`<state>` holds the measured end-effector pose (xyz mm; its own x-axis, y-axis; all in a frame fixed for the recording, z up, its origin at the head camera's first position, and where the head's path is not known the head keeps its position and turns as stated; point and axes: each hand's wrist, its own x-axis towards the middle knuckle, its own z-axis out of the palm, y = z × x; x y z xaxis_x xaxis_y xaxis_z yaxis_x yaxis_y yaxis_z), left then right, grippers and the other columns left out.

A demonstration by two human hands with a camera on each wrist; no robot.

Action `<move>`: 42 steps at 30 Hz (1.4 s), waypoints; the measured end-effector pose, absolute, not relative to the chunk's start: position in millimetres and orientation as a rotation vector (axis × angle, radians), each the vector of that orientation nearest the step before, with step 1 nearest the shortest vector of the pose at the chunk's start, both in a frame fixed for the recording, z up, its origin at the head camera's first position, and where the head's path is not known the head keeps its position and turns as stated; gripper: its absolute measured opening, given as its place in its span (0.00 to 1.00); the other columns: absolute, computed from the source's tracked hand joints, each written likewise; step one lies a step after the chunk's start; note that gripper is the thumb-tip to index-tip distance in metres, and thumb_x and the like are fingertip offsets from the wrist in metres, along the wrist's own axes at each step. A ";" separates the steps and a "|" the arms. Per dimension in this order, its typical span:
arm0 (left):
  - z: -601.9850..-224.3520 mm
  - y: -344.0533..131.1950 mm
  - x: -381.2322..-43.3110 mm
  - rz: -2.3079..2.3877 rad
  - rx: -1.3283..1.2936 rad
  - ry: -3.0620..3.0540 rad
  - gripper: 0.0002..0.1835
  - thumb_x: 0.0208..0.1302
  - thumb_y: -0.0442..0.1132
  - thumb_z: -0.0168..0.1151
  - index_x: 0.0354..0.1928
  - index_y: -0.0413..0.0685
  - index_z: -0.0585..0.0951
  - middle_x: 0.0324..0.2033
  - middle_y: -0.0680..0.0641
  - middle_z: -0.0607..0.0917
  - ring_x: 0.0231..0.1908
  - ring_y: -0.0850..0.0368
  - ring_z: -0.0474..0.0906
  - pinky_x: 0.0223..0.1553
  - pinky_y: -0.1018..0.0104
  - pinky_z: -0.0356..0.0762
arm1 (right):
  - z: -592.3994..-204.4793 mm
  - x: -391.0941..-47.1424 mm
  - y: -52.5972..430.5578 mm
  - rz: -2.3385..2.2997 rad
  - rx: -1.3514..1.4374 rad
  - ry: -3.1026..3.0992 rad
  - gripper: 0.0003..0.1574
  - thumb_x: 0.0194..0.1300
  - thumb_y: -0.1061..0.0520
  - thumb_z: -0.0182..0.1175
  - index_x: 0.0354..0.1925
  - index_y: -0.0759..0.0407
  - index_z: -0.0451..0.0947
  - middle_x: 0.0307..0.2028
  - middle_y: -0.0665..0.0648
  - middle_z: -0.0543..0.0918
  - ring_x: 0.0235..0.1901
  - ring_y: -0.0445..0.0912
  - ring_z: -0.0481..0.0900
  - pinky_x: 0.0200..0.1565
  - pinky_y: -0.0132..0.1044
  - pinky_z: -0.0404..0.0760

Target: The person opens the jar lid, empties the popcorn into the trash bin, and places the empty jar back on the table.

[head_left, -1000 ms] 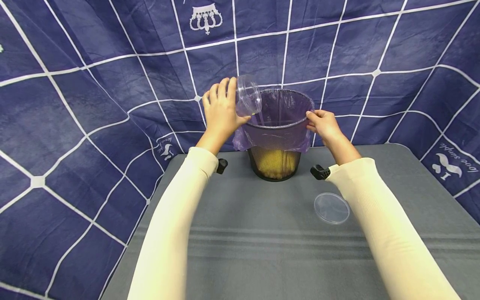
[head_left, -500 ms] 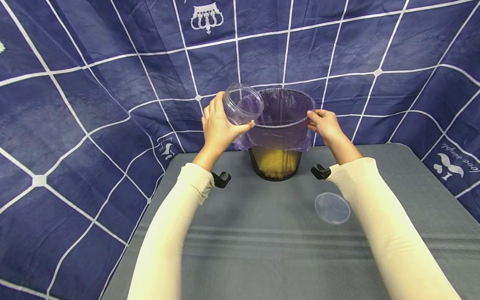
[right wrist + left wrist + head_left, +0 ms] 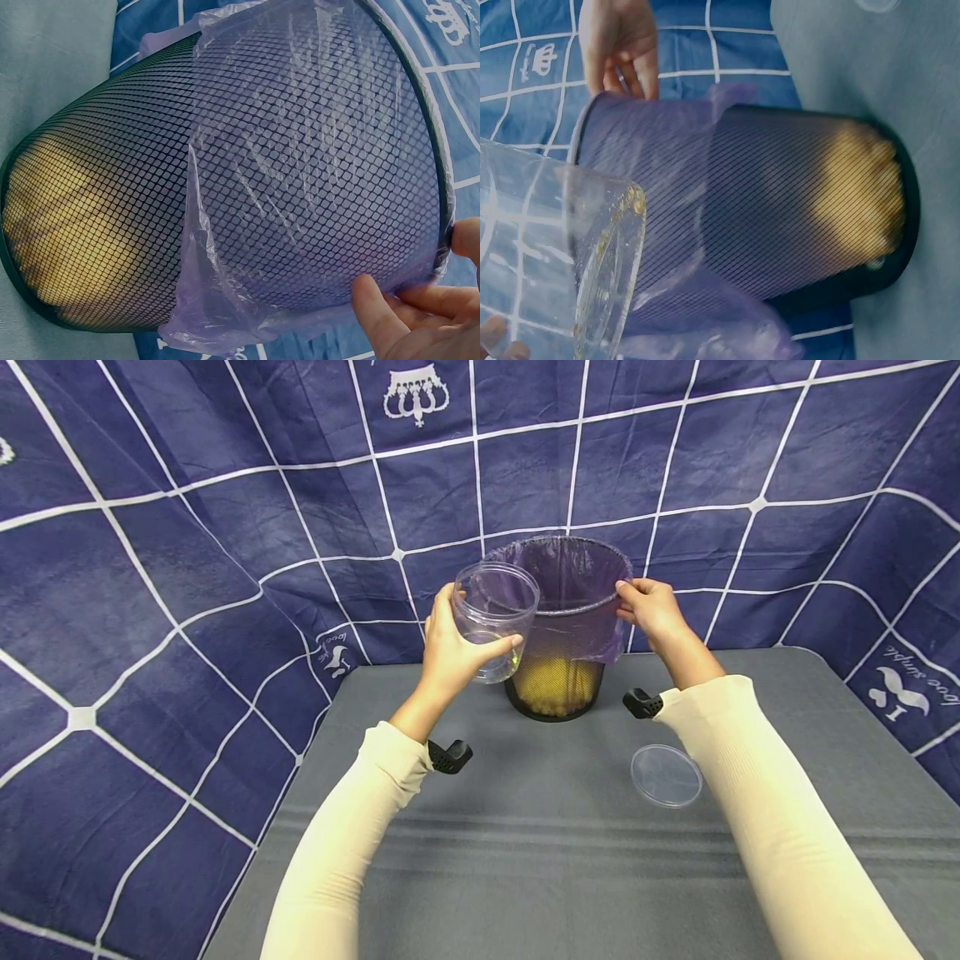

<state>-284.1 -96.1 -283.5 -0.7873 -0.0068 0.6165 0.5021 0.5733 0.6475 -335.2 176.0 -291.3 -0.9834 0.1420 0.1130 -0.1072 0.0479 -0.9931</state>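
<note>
My left hand (image 3: 452, 647) grips a clear plastic jar (image 3: 497, 610) by its side, the open mouth facing up and tilted slightly. Small yellow crumbs cling around the bottom of the jar (image 3: 615, 225) in the left wrist view. Just behind it stands a black mesh wastebasket (image 3: 558, 681), with a purple plastic bag (image 3: 577, 635) folded over its rim. A yellow mass (image 3: 71, 232) shows through the mesh at the bottom. My right hand (image 3: 651, 608) pinches the basket's right rim, thumb on one side and fingers outside against the bag.
A round clear lid (image 3: 666, 776) lies flat on the grey table (image 3: 525, 860), close to the right forearm. Blue cloth with white grid lines (image 3: 300, 502) hangs behind the table and along its sides.
My left hand has lowered the jar toward me and turned it from mouth-toward-the-basket to nearly upright. The right hand keeps its hold on the basket rim.
</note>
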 end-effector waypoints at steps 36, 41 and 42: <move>-451.7 -58.8 -251.2 -1.568 -0.455 -2.423 0.55 0.29 0.47 0.78 0.62 0.44 0.56 0.57 0.42 0.68 0.58 0.50 0.63 0.57 0.58 0.58 | -288.8 -334.8 175.0 2.041 -0.050 -2.152 0.30 0.66 0.55 0.48 0.55 0.79 0.59 0.39 0.57 0.70 0.35 0.39 0.73 0.49 0.37 0.70; -463.6 -59.7 -249.0 -1.578 -0.421 -2.461 0.57 0.29 0.48 0.78 0.63 0.42 0.55 0.57 0.42 0.68 0.58 0.49 0.63 0.57 0.57 0.58 | -289.7 -334.1 174.8 2.042 -0.054 -2.150 0.29 0.66 0.56 0.48 0.55 0.79 0.60 0.37 0.56 0.70 0.35 0.40 0.73 0.49 0.38 0.70; -465.5 -60.0 -248.3 -1.576 -0.411 -2.469 0.57 0.29 0.48 0.78 0.63 0.42 0.55 0.57 0.41 0.68 0.58 0.48 0.63 0.57 0.57 0.59 | -290.0 -333.9 174.6 2.037 -0.051 -2.154 0.29 0.66 0.56 0.48 0.55 0.79 0.60 0.37 0.56 0.70 0.35 0.40 0.73 0.49 0.38 0.70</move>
